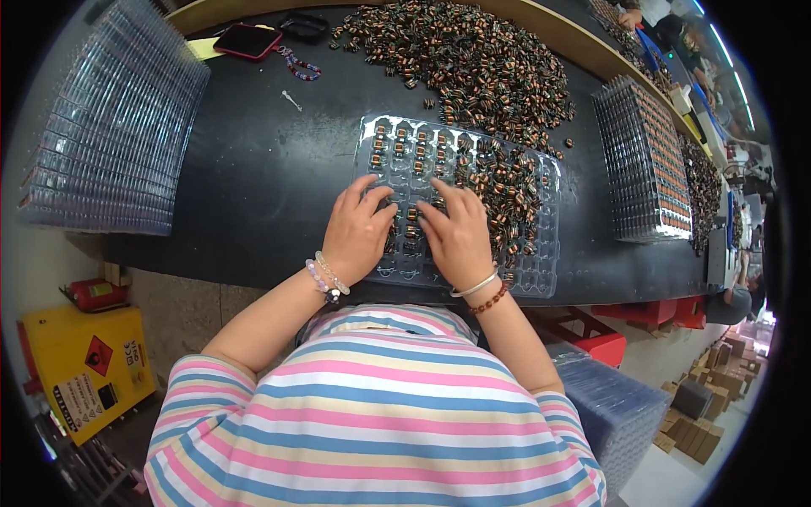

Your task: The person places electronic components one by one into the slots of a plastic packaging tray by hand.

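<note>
A clear plastic tray (541,275) with rows of pockets lies before me on the dark table. Small copper-and-black wound coils (421,137) sit in pockets of its left columns, and a loose heap of coils (507,190) covers much of its right half. My left hand (356,235) is over the tray's left columns, fingers bent, thumb and a fingertip close together. Just across from it, my right hand (459,238) is at the middle columns beside the heap, its thumb and a finger also drawn together near a seated coil. Whatever lies between the fingertips is too small to make out.
A large pile of coils (473,63) spreads behind the tray. Tall stacks of clear trays stand left (118,127) and right (644,160), the right one filled. A phone (247,40) with a beaded strap lies at the back left. Wrapped trays (608,406) stand beside me.
</note>
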{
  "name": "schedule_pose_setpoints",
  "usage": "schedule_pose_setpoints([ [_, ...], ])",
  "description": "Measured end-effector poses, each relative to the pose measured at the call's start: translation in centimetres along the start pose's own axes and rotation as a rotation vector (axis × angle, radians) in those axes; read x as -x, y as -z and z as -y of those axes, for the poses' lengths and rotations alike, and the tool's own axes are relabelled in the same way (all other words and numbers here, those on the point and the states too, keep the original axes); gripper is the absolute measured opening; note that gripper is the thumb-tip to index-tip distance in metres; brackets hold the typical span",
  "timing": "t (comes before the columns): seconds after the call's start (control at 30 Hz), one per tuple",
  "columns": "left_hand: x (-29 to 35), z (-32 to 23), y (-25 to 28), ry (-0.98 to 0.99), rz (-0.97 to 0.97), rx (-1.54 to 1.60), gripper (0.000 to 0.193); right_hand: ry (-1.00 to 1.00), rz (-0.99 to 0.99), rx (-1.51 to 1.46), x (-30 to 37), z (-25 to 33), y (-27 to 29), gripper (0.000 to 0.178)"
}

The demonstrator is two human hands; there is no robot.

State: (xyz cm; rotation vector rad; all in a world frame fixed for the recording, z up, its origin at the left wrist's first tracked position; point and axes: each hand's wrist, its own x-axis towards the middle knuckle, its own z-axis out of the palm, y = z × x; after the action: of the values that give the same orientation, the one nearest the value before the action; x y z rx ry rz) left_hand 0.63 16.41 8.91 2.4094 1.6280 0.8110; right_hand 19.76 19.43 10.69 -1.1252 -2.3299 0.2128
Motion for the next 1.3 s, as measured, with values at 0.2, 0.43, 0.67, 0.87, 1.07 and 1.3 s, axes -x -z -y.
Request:
schedule_pose_setpoints([
  [0.2,-0.6,-0.3,1.0,0.025,-0.033,0.09,0.027,-0.049,-0.026,0.104,1.2,-1.1,1.4,0.028],
  [0.43,-8.3,-1.0,-4.0,-0.062,-0.112,0.101,0.022,-0.111,-0.074,0.276,-1.7,-5.8,0.1,0.029],
  [0.67,-10.2,-1.2,-7.3,-0.029,-0.157,0.216,0.013,-0.125,-0.104,0.22,-1.1,-6.2,0.4,0.024],
  [0.87,-10.1,-1.4,-7.1,0.079,-0.125,0.436,0.014,-0.144,-0.13,0.146,-1.4,-6.3,0.0,0.019],
  [1.07,-10.5,-1.8,-6.1,0.191,-0.043,0.637,0.018,-0.3,-0.14,0.068,-2.4,-6.9,0.6,0.022],
  [1.3,-9.2,4.3,-1.9,0.173,0.057,0.466,0.015,-0.119,-0.081,0.226,-2.9,-6.9,-0.8,0.023],
])
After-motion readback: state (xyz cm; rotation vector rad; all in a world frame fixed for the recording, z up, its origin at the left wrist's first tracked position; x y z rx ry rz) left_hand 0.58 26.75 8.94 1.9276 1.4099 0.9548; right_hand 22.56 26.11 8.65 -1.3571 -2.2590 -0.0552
